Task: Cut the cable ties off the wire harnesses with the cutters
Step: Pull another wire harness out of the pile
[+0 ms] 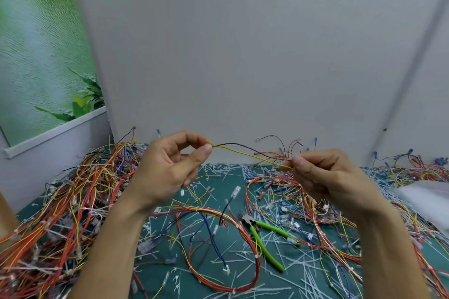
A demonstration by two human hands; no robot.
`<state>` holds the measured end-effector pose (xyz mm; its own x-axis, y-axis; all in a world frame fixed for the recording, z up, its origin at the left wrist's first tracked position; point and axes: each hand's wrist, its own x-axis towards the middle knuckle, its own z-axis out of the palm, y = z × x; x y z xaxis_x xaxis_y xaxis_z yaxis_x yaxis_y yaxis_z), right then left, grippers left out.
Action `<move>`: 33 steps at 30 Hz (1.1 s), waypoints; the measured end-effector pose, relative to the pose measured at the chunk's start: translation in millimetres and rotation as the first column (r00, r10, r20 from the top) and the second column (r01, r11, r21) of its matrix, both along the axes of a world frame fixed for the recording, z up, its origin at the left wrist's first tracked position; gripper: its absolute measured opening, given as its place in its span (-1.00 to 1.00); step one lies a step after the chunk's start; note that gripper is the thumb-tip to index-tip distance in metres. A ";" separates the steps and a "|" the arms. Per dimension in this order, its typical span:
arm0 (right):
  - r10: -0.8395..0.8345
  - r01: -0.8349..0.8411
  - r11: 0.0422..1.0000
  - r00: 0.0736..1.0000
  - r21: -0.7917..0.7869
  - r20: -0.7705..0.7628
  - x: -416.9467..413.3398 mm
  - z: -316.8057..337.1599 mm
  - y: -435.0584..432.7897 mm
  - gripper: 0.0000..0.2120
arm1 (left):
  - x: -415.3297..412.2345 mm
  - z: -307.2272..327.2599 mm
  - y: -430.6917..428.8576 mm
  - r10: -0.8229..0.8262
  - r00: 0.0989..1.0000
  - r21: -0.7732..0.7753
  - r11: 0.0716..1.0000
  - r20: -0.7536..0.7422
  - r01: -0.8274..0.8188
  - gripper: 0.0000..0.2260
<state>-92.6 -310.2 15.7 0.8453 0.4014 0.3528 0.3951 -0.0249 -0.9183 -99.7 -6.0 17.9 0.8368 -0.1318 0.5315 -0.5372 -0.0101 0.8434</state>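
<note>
Thin wire pair (233, 150), one yellow and one black strand, is hanging in the air above and beyond the cutters (254, 227), pulled nearly straight between both hands. Left hand (170, 170) is pinching one end between thumb and forefinger, with the other fingers curled in. Right hand (325, 177) is pinching the other end the same way. Can't tell whether a cable tie is on this stretch; none is showing.

Cutters are lying flat on the bench (155, 279) with their green handles splayed, and nobody is touching them. Judging from that, this is a checking or sorting step, not a cut.

Next move probably calls for finding a tie, freeing one hand to pick up the cutters, and keeping the wires taut with the other. The blades need to catch only the tie, as the wires are thin and easy to nick.

Looped red-and-yellow harness (192, 209) is lying just left of the cutters, its curve running under their handles. A big tangled pile (80, 189) is sitting far left of the cutters, with another tangle (279, 187) just beyond them. White cut tie tails (303, 262) are littering the mat all round the cutters. A clear plastic bag (425, 199) is sitting far right of the cutters. A grey wall (243, 56) is standing behind, and a leafy green poster (36, 56) is hanging up to its left.
</note>
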 end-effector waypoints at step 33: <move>-0.480 0.506 0.819 0.863 0.271 -0.160 24.4 -11.8 -10.7 -0.78 | 8.5 -3.8 -8.4 0.257 0.963 0.117 0.957 0.084 -0.265 -0.83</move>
<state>-68.1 -320.9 3.9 0.9324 -0.1881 0.3087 0.3276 0.0785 -0.9416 -91.2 -14.4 14.1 0.8139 0.0171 0.5808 -0.5570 -0.2614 0.7883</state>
